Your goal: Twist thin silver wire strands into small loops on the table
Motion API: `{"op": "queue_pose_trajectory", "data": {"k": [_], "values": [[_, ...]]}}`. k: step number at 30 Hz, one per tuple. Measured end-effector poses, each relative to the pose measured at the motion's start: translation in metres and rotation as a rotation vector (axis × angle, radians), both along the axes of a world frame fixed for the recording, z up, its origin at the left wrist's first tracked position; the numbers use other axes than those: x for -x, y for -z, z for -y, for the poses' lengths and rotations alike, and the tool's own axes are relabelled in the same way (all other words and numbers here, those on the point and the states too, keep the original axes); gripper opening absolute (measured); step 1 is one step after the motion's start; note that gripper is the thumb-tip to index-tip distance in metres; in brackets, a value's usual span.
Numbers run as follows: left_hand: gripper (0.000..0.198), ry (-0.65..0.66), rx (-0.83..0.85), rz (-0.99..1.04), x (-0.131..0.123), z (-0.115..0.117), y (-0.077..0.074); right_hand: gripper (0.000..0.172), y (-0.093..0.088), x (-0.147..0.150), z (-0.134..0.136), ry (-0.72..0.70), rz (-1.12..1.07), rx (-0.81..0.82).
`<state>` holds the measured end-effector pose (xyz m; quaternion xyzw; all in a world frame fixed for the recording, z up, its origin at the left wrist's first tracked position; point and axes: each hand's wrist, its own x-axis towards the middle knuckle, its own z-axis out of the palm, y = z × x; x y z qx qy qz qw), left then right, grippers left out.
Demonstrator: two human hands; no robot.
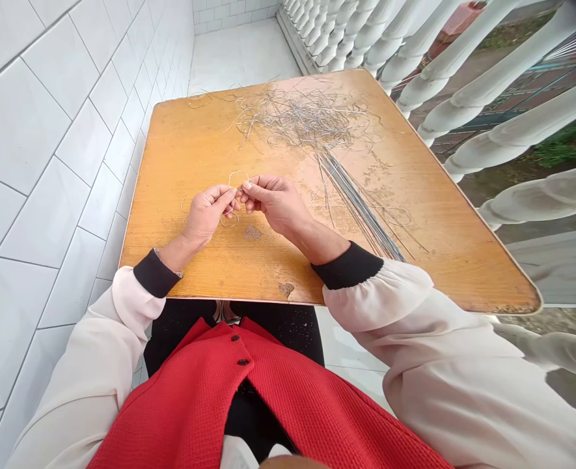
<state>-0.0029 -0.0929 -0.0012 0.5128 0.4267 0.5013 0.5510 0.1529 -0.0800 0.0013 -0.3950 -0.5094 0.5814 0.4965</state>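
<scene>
Thin silver wire (pixel 236 177), bent into small curved loops, sits between the two bare hands, above the middle of a flat orange-yellow wooden counter (pixel 194 150) with a worn surface. The left hand (pixel 204 215) and the right hand (pixel 273 202) both hold this wire. The fingers (pixel 257 190) of each hand are closed with the thumb in a small pinch, so neither hand is released, but the fingers hide the exact places of the grip. Only this piece looks shaped for now. A large loose tangle of thin grey wire (pixel 302 120) lies on the far part of the counter, and a long bundle of straight dark wires (pixel 360 208) runs from that tangle down to the right of the right hand, with its lower end near the right forearm. These two seem not worked as far as one can see. Bare wood stays to the left of the left hand and also toward the right corner, past the bundle. The near edge of the counter passes close in front of the person's body, and the left edge runs near a white tiled wall (pixel 48 130), so the room on that side is narrower.
</scene>
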Motion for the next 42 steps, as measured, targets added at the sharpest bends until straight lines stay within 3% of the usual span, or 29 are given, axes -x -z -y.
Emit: {"op": "queue_pose_trajectory", "data": {"k": [6, 12, 15, 20, 30, 34, 37, 42], "values": [[0.023, -0.017, -0.022, -0.116, 0.000, -0.002, 0.004, 0.040, -0.001, -0.010, -0.011, 0.090, -0.022, 0.003], [0.016, 0.072, -0.116, -0.145, 0.005, -0.002, 0.013, 0.028, -0.002, -0.009, -0.012, 0.130, 0.042, 0.010], [0.022, 0.033, -0.081, -0.169, 0.007, -0.004, 0.014, 0.024, -0.007, -0.004, -0.013, 0.095, 0.109, 0.002], [0.035, 0.025, -0.036, -0.166, 0.008, -0.007, 0.014, 0.023, -0.006, 0.002, -0.019, 0.192, 0.137, 0.042], [0.035, 0.054, -0.008, -0.129, 0.004, -0.007, 0.012, 0.033, 0.001, 0.004, -0.020, 0.266, 0.271, -0.048], [0.030, 0.000, 0.002, -0.115, 0.002, -0.006, 0.010, 0.035, -0.003, 0.005, -0.014, 0.237, 0.299, -0.017], [0.018, 0.047, -0.011, -0.061, 0.000, -0.004, 0.008, 0.030, -0.005, 0.002, -0.010, 0.204, 0.207, -0.004], [0.030, 0.116, -0.024, -0.068, -0.001, -0.003, 0.005, 0.031, 0.002, -0.007, -0.015, 0.142, 0.094, 0.014]]}}
